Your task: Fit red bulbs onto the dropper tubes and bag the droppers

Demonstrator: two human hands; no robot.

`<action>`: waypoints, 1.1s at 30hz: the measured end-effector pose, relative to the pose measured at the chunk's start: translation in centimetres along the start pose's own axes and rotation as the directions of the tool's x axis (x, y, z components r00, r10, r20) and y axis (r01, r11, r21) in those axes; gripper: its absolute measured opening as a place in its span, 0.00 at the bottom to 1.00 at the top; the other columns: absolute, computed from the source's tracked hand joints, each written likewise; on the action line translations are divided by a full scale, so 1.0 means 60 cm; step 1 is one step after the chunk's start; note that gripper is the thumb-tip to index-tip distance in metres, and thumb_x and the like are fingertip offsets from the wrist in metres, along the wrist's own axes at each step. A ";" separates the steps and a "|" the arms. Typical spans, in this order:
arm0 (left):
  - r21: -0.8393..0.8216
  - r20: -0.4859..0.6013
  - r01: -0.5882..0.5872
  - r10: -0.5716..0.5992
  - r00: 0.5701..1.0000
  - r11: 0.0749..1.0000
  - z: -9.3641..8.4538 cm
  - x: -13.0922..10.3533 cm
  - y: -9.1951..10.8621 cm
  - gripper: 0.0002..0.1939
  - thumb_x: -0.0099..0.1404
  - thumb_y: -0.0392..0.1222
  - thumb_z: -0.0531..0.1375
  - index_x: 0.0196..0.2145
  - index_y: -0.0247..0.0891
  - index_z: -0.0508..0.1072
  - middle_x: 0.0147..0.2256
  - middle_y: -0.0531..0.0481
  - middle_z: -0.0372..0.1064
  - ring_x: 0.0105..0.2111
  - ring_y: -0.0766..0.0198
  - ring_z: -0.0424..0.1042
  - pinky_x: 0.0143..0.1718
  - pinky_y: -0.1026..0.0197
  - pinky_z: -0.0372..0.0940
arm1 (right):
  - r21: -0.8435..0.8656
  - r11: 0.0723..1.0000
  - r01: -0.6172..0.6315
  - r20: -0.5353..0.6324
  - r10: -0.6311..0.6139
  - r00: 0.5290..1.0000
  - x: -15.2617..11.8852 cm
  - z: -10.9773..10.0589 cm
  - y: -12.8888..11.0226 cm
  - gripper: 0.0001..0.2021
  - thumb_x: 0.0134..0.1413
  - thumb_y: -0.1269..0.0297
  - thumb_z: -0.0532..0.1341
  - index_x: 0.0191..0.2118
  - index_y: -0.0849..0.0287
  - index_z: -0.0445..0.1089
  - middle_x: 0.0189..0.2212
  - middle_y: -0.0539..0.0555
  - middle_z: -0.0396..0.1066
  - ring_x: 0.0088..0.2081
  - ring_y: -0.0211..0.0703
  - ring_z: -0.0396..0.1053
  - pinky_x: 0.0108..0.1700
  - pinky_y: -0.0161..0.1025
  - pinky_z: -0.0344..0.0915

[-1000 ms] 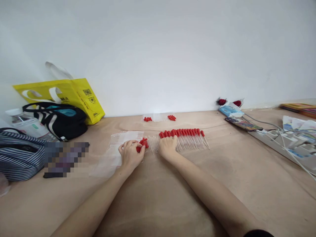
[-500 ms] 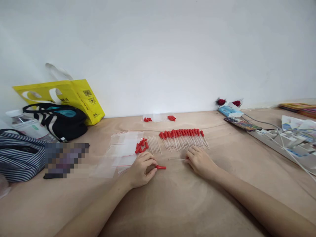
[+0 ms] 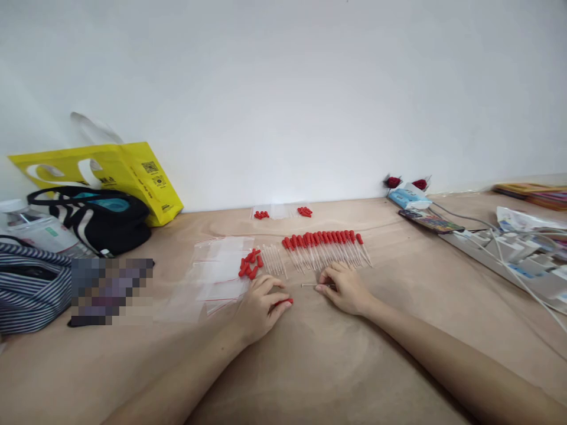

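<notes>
My left hand [image 3: 257, 313] is closed in a pinch on a red rubber bulb [image 3: 290, 300]. Most of that bulb is hidden by the fingers. Opposite it, the thumb and fingers of my right hand [image 3: 348, 288] grip a thin clear dropper tube [image 3: 309, 285], whose free end points left. Tube and bulb are apart. Beyond my left hand lie a heap of loose red bulbs [image 3: 244, 268] and a row of bare tubes [image 3: 275, 261]. Several droppers with red bulbs on their ends [image 3: 325, 238] lie side by side beyond my right hand.
Flat clear zip bags [image 3: 221, 258] lie left of the loose bulbs. More bulbs and tubes rest on a bag [image 3: 277, 212] by the wall. Bags, including a yellow one [image 3: 153, 192], stand at left. Right are a tissue pack [image 3: 410, 197] and a white power strip [image 3: 509, 265] with cables.
My right hand has shifted its fingers leftward along the tube. My left fingers now cover more of the red bulb. The view has turned slightly.
</notes>
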State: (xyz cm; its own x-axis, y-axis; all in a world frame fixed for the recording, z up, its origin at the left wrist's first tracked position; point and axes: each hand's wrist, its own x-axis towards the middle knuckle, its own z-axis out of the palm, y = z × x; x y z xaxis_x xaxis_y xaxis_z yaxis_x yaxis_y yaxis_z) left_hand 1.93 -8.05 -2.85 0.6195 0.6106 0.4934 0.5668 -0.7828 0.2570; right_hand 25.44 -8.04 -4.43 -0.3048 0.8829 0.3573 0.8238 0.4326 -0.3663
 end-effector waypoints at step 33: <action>-0.096 0.071 0.176 -0.170 0.983 0.980 -0.004 0.003 0.015 0.05 0.59 0.37 0.54 0.29 0.40 0.70 0.27 0.54 0.72 0.32 0.62 0.69 0.49 0.46 0.46 | 0.116 0.953 0.279 -0.117 -0.266 0.957 -0.026 0.018 -0.057 0.11 0.57 0.67 0.50 0.37 0.54 0.70 0.27 0.48 0.70 0.28 0.35 0.62 0.41 0.41 0.45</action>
State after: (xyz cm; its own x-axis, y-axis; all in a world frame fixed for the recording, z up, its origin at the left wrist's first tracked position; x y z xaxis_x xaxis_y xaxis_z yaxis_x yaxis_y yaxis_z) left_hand 2.40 -8.66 -2.32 0.5513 0.7415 0.3824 0.6121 -0.6710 0.4185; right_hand 22.61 -10.71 -4.67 -0.4550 0.7084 0.5396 0.6450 0.6799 -0.3489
